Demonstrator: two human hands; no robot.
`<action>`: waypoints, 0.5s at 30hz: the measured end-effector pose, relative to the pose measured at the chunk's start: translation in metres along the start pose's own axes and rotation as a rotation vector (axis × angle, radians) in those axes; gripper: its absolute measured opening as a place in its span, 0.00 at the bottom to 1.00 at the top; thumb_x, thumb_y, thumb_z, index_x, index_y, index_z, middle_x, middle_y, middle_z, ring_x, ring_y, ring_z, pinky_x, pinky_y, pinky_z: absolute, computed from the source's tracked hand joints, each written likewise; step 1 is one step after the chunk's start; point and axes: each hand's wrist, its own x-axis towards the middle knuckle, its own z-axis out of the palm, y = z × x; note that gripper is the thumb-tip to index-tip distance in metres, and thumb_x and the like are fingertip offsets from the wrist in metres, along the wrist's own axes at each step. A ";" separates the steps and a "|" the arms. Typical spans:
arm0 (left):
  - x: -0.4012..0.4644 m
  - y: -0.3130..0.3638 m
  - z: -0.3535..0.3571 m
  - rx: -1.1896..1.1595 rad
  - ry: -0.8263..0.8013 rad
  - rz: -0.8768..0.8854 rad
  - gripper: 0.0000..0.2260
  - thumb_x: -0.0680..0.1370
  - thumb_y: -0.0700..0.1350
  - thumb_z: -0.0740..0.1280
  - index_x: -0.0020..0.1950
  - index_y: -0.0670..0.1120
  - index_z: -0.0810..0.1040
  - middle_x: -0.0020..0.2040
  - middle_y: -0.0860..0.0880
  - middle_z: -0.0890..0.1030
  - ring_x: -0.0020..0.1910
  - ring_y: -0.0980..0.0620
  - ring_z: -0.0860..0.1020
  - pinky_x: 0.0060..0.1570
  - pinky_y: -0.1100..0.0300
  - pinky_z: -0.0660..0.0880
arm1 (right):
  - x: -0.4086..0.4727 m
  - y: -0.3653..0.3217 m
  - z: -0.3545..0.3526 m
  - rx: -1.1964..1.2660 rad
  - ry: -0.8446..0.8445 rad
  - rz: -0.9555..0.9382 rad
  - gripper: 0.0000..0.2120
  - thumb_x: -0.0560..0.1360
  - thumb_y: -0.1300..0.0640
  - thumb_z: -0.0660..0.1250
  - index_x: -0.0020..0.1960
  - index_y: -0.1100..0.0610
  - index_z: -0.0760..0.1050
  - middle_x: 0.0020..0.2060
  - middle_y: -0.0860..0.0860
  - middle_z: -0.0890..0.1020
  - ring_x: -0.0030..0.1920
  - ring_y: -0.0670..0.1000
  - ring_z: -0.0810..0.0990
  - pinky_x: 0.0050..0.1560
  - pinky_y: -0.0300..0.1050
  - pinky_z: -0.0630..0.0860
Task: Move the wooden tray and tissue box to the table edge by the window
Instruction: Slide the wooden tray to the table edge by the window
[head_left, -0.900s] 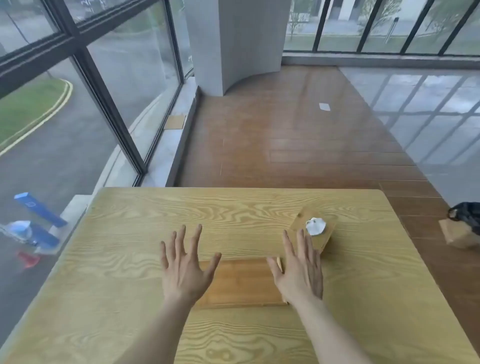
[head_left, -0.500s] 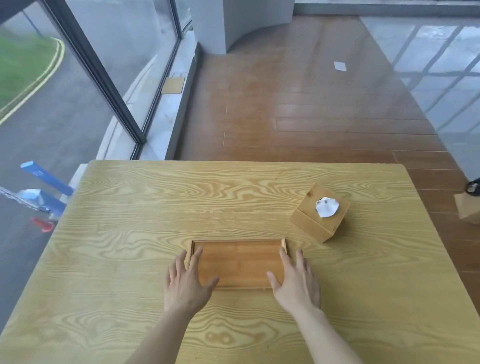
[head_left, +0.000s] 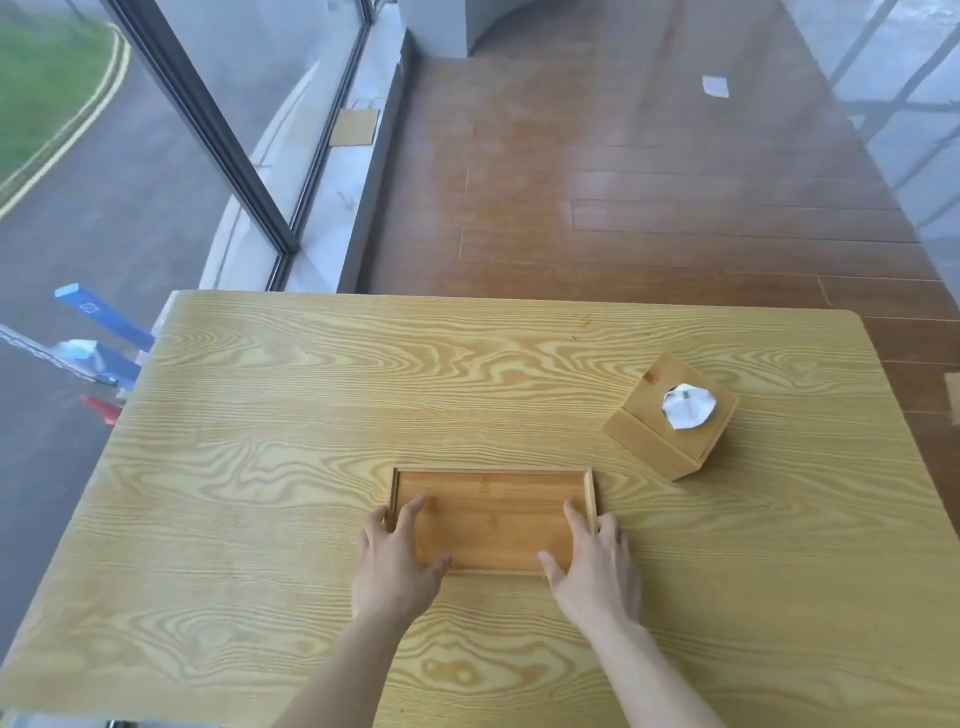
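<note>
Both hands have come down from hovering above the desk and now sit on the shallow rectangular wooden tray (head_left: 491, 519), one at each short end. Nearest the person, the left hand (head_left: 397, 561) lies over the tray's left rim with its fingers reaching onto the floor of the tray and the thumb at the near edge; the right hand (head_left: 597, 564) mirrors it at the right rim. Each grip is spread and laid flat, not yet clamped around the rims, so the tray appears to rest on the pale, strongly grained wooden desk (head_left: 260, 519) near its front middle, well apart from the window-side edge on the left. This reads as the start of the first move: the hands are bracketing the tray, either to lift it or to slide it leftward. Farther off and to the right, the square light-wood tissue box (head_left: 670, 423) with a white tissue poking from its top stands untouched, set at an angle. Beyond the desk's left edge runs the dark-framed floor-length window (head_left: 208, 130), where both things are meant to go.
</note>
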 end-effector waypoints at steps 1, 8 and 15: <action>0.001 -0.001 -0.001 -0.018 0.003 0.002 0.36 0.74 0.57 0.74 0.77 0.63 0.60 0.78 0.46 0.57 0.77 0.45 0.60 0.63 0.49 0.74 | -0.001 -0.003 0.001 -0.005 -0.002 0.014 0.37 0.77 0.39 0.66 0.80 0.46 0.55 0.67 0.55 0.67 0.61 0.54 0.74 0.54 0.46 0.78; 0.003 -0.026 -0.022 -0.143 0.092 -0.020 0.33 0.73 0.55 0.75 0.74 0.63 0.65 0.75 0.49 0.61 0.75 0.47 0.62 0.62 0.49 0.75 | -0.007 -0.042 0.004 -0.035 0.013 0.029 0.38 0.75 0.38 0.67 0.79 0.46 0.57 0.63 0.55 0.68 0.55 0.53 0.76 0.51 0.46 0.79; 0.011 -0.081 -0.069 -0.220 0.219 -0.096 0.31 0.73 0.57 0.74 0.73 0.63 0.67 0.73 0.49 0.64 0.73 0.47 0.66 0.62 0.48 0.75 | -0.008 -0.120 0.012 -0.052 0.011 -0.093 0.36 0.76 0.38 0.65 0.79 0.48 0.58 0.61 0.54 0.66 0.58 0.55 0.74 0.51 0.49 0.78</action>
